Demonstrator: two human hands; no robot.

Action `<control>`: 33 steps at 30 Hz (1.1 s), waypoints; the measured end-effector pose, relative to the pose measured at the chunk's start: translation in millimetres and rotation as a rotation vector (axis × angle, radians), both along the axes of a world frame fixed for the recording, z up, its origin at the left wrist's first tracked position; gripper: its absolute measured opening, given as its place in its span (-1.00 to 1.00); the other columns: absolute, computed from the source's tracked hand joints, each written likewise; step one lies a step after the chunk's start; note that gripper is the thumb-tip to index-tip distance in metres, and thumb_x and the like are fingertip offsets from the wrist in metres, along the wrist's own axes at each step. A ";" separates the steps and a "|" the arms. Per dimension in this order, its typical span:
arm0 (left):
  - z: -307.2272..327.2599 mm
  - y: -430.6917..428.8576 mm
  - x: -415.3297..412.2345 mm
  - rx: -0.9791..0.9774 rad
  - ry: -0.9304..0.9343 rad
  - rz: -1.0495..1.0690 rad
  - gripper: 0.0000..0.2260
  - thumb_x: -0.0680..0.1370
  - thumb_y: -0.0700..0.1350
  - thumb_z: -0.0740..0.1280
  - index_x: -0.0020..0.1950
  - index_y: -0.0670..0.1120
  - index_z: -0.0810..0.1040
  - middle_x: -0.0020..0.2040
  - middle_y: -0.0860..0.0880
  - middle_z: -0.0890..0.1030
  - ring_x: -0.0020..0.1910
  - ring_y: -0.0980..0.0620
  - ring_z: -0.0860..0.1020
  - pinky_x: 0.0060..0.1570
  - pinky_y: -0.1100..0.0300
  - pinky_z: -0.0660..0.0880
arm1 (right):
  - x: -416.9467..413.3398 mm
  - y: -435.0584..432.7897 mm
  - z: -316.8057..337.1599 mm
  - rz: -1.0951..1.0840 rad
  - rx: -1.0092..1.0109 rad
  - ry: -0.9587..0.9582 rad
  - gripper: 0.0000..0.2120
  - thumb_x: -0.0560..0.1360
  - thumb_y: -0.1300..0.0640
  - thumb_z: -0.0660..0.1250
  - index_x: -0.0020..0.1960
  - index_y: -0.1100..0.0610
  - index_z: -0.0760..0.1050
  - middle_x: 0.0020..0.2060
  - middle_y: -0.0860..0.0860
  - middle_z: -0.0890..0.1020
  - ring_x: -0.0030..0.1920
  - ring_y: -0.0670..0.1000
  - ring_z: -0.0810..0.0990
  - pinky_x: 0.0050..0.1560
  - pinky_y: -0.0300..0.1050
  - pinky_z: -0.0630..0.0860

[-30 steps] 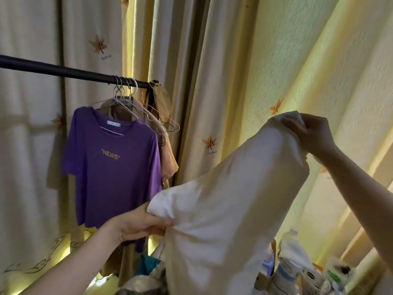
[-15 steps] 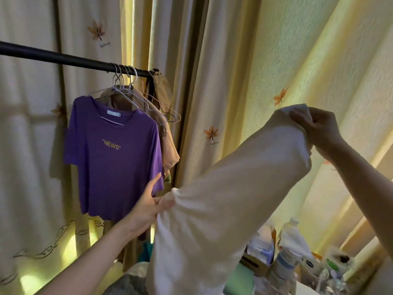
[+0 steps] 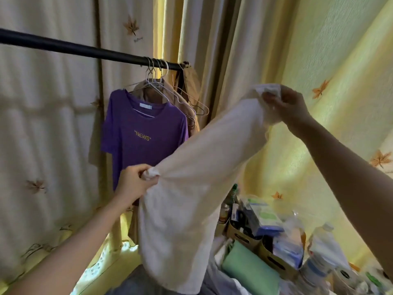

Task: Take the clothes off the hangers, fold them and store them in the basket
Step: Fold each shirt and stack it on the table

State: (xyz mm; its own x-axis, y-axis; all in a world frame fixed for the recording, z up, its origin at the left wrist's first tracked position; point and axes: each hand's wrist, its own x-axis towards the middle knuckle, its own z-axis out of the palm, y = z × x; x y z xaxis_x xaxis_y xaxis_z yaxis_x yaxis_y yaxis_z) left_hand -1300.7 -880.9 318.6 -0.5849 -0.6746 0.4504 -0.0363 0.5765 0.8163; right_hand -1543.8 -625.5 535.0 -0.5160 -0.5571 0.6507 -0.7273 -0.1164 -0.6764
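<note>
I hold the white garment stretched in the air between my hands: my left hand pinches one bunched corner, my right hand grips the upper end, so it hangs flat for folding, I think.

Ahead of you hangs a cream curtain stitched with brown maple leaves. A black rail slants across it from your left edge toward the middle. To your right a yellow curtain glows, scattered with orange leaves. Low on your right sits a cardboard box crammed with packets, a green folded pad just beside it, and a clear plastic bottle nearby.
</note>
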 end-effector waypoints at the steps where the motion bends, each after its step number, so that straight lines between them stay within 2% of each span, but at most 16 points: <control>1: 9.0 -6.0 3.8 -0.071 0.039 0.036 -0.74 0.35 -0.24 0.52 -0.24 0.11 0.58 -0.27 0.14 0.60 -0.26 0.08 0.56 -0.24 0.22 0.46 | 0.2 -4.2 8.2 0.024 -0.021 0.014 -0.76 0.53 0.14 0.34 0.17 0.17 0.56 -0.02 0.10 0.65 -0.02 0.01 0.62 0.01 -0.02 0.55; 3: 24.7 -15.3 12.5 -0.211 0.085 0.060 -0.81 0.33 -0.22 0.52 -0.18 0.00 0.58 -0.19 0.12 0.51 -0.20 0.11 0.52 -0.17 0.29 0.42 | -0.1 -5.6 22.0 0.096 -0.037 0.058 -0.66 0.52 0.10 0.34 0.22 0.27 0.53 0.10 0.25 0.61 0.09 0.14 0.60 0.08 0.07 0.54; 4: 30.0 -18.2 17.5 -0.254 0.083 0.039 -0.80 0.32 -0.21 0.53 -0.17 -0.02 0.58 -0.12 0.13 0.48 -0.14 0.16 0.50 -0.12 0.36 0.40 | -1.7 -3.1 26.3 0.153 -0.030 0.084 -0.63 0.53 0.08 0.34 0.23 0.29 0.51 0.12 0.26 0.59 0.11 0.16 0.59 0.07 0.07 0.54; 7: 30.2 -16.6 33.8 -0.303 -0.050 -0.129 -0.72 0.29 -0.20 0.56 -0.22 0.09 0.52 0.07 0.27 0.46 0.09 0.31 0.46 0.07 0.35 0.36 | -6.8 13.2 26.9 0.320 0.053 0.081 -0.76 0.54 0.09 0.30 0.17 0.14 0.57 0.05 0.05 0.65 0.08 0.04 0.62 0.00 -0.11 0.58; 9: 14.5 -8.8 41.0 -0.271 -0.199 -0.277 -0.70 0.27 -0.18 0.58 -0.21 0.10 0.52 0.07 0.28 0.54 0.12 0.30 0.49 0.11 0.34 0.40 | -13.0 28.2 14.6 0.430 0.207 -0.002 -0.80 0.56 0.17 0.25 0.07 0.05 0.63 0.00 -0.03 0.68 0.03 -0.03 0.65 -0.05 -0.21 0.59; 12: -24.5 15.3 45.3 -0.104 -0.470 -0.435 -0.74 0.22 -0.03 0.50 -0.14 0.15 0.57 -0.07 0.23 0.62 -0.04 0.24 0.56 -0.02 0.32 0.48 | -22.6 49.6 -23.0 0.496 0.474 -0.059 -0.82 0.49 0.07 0.35 0.00 0.13 0.65 -0.07 0.06 0.69 -0.08 0.01 0.67 -0.12 -0.20 0.60; 14: -58.0 37.7 45.5 -0.085 -0.625 -0.534 -0.79 0.23 0.05 0.46 -0.21 0.22 0.51 -0.19 0.32 0.57 -0.17 0.34 0.50 -0.15 0.44 0.40 | -23.2 61.6 -55.9 0.509 0.672 -0.081 -0.65 0.41 -0.04 0.43 -0.03 0.24 0.62 -0.12 0.22 0.66 -0.15 0.09 0.65 -0.17 -0.16 0.57; 16: -96.7 63.9 44.9 -0.050 -0.778 -0.664 -0.80 0.29 0.01 0.48 -0.22 0.21 0.50 -0.24 0.34 0.53 -0.23 0.38 0.46 -0.22 0.47 0.36 | -17.5 71.7 -88.5 0.539 0.857 -0.099 -0.62 0.42 -0.01 0.41 -0.01 0.32 0.60 -0.11 0.31 0.64 -0.15 0.12 0.62 -0.15 -0.10 0.53; 19: -157.2 105.2 45.7 0.035 -0.942 -0.806 -0.81 0.35 -0.14 0.48 -0.09 -0.01 0.56 -0.18 0.13 0.56 -0.22 0.24 0.47 -0.17 0.29 0.41 | -2.6 84.1 -131.1 0.592 1.092 -0.148 -0.74 0.48 0.14 0.35 0.09 0.27 0.62 -0.02 0.24 0.67 -0.02 0.19 0.65 0.02 0.02 0.56; 21: -185.9 128.7 47.4 0.033 -1.017 -0.868 -0.78 0.37 -0.18 0.50 -0.06 -0.16 0.54 -0.22 0.02 0.49 -0.34 0.27 0.40 -0.27 0.34 0.34 | 4.9 87.9 -156.9 0.610 1.195 -0.179 -0.71 0.47 0.16 0.35 0.12 0.31 0.59 0.01 0.26 0.66 0.04 0.29 0.62 0.12 0.18 0.51; 22: -195.2 138.1 48.2 0.025 -1.047 -0.895 -0.76 0.38 -0.17 0.51 -0.05 -0.20 0.54 -0.25 0.01 0.47 -0.40 0.30 0.38 -0.32 0.39 0.30 | 8.8 88.9 -167.0 0.618 1.229 -0.193 -0.70 0.46 0.15 0.36 0.11 0.31 0.59 0.01 0.24 0.67 0.05 0.28 0.62 0.14 0.18 0.51; 26: -216.3 161.6 51.7 0.048 -1.165 -0.974 -0.71 0.38 -0.12 0.53 -0.02 -0.20 0.55 -0.37 0.14 0.41 -0.48 0.32 0.37 -0.41 0.46 0.27 | 19.6 85.3 -191.8 0.671 1.346 -0.264 -0.81 0.44 0.11 0.37 0.03 0.11 0.64 -0.09 -0.04 0.71 -0.04 -0.06 0.66 0.02 -0.23 0.54; 30: -229.6 168.7 57.3 0.083 -1.210 -0.987 -0.69 0.41 -0.08 0.50 0.06 -0.17 0.54 -0.25 0.10 0.49 -0.41 0.36 0.43 -0.41 0.57 0.29 | 25.3 61.4 -210.1 0.648 1.387 -0.286 -0.81 0.41 0.02 0.39 -0.01 0.03 0.63 -0.15 -0.11 0.70 -0.11 -0.11 0.65 -0.07 -0.26 0.52; 33: -238.7 163.8 63.0 0.122 -1.262 -0.988 -0.70 0.47 -0.07 0.45 0.08 -0.20 0.50 -0.11 -0.02 0.49 -0.38 0.33 0.45 -0.41 0.54 0.31 | 34.7 19.5 -226.3 0.595 1.381 -0.239 -0.89 0.43 -0.01 0.42 -0.06 -0.05 0.63 -0.16 -0.16 0.69 -0.13 -0.17 0.64 -0.15 -0.37 0.50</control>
State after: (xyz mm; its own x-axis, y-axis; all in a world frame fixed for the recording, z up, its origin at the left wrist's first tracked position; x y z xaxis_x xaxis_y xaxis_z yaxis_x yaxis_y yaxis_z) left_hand -1237.7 -717.1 79.9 -0.7301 0.1797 -0.6593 -0.3606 0.7182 0.5951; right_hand -1509.1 -606.0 308.7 -0.0188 -0.7990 -0.6011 -0.6652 0.4588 -0.5890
